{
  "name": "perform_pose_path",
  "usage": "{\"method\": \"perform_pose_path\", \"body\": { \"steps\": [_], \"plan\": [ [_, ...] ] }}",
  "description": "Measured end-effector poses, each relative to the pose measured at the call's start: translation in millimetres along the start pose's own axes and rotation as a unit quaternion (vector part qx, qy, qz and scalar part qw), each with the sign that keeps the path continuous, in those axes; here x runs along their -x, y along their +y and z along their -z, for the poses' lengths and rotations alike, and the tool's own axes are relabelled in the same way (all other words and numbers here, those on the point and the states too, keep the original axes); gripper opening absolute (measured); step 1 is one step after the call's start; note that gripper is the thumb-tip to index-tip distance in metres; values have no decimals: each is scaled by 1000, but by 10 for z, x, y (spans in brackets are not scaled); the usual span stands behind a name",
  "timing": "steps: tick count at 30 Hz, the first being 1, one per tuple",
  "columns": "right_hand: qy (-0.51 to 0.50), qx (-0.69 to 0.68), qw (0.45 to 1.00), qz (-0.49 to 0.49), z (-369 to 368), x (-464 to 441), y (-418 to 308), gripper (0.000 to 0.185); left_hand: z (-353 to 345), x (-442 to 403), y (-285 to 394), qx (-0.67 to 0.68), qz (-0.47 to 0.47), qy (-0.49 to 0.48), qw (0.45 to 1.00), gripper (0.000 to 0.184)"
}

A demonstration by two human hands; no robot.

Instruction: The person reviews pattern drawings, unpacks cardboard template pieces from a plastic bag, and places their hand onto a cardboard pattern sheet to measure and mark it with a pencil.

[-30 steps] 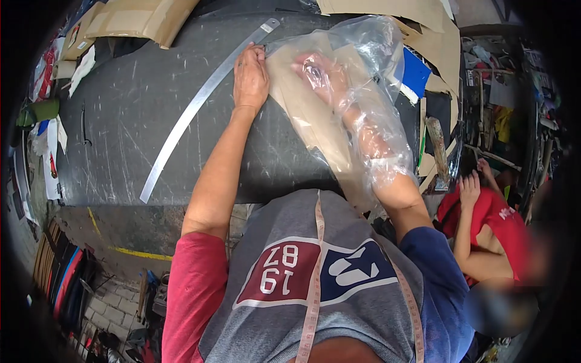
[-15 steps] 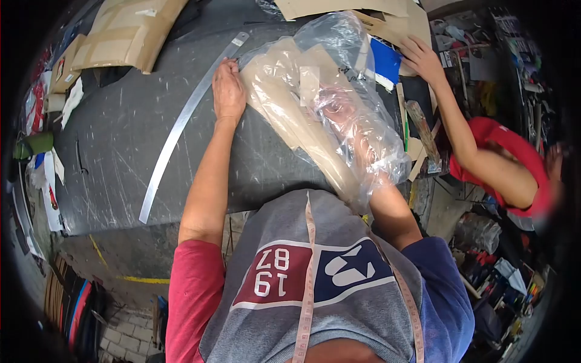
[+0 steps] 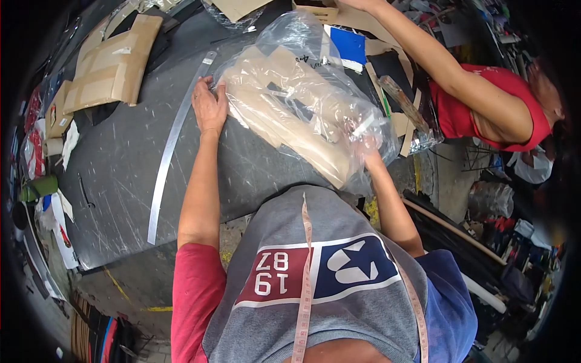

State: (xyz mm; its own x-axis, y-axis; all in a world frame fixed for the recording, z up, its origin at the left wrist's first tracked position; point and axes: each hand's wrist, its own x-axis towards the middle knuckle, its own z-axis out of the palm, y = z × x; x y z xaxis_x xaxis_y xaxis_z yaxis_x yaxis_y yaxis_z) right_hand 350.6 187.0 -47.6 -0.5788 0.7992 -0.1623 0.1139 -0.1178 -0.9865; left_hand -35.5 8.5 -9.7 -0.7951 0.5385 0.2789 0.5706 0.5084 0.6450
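A clear plastic bag [image 3: 305, 30] with handwriting on it lies on the dark worktable, with several tan cardboard pattern pieces [image 3: 266, 112] inside. My left hand [image 3: 209, 107] rests at the bag's left edge, thumb apart from the fingers, holding nothing that I can see. Just left of it lies a long metal ruler [image 3: 172, 142], which looks curved in this wide view. At the bag's lower right end is my right hand [image 3: 367, 143], covered by crinkled plastic. Glare and folds blur its fingers, so their grip does not show.
A taped cardboard piece [image 3: 109, 69] lies at the far left of the dark worktable [image 3: 121, 181]. Beyond the bag sit a blue piece [image 3: 347, 46] and a worn wooden stick [image 3: 402, 100]. A co-worker in a red shirt [image 3: 484, 100] reaches across at the right.
My right hand has drawn back from deep inside the bag toward its lower right end. The pieces inside have spread differently. The co-worker's arm now reaches farther over the table.
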Motion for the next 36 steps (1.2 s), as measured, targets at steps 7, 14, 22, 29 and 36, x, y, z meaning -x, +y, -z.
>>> {"method": "perform_pose_path", "body": {
  "steps": [7, 14, 22, 29, 36],
  "plan": [
    [-46, -357, 926, -116, -44, 173, 183, 42, -9, 10, -53, -41, -55, -7, 998, 43],
    [-73, 455, 886, 43, -422, 325, -586, 52, 61, 2, -11, 20, -17, -11, 1000, 49],
    [29, 460, 884, 77, -252, 203, 526, 50, 427, 1102, 624, 560, 368, -92, 737, 55],
    [35, 588, 764, 263, -197, 53, 992, 45, 343, 1539, 1175, 573, 493, -258, 602, 34],
    [-78, 230, 970, -18, -466, 304, -181, 28, 121, 1383, 1070, 553, 462, -316, 617, 19]
  ]
}}
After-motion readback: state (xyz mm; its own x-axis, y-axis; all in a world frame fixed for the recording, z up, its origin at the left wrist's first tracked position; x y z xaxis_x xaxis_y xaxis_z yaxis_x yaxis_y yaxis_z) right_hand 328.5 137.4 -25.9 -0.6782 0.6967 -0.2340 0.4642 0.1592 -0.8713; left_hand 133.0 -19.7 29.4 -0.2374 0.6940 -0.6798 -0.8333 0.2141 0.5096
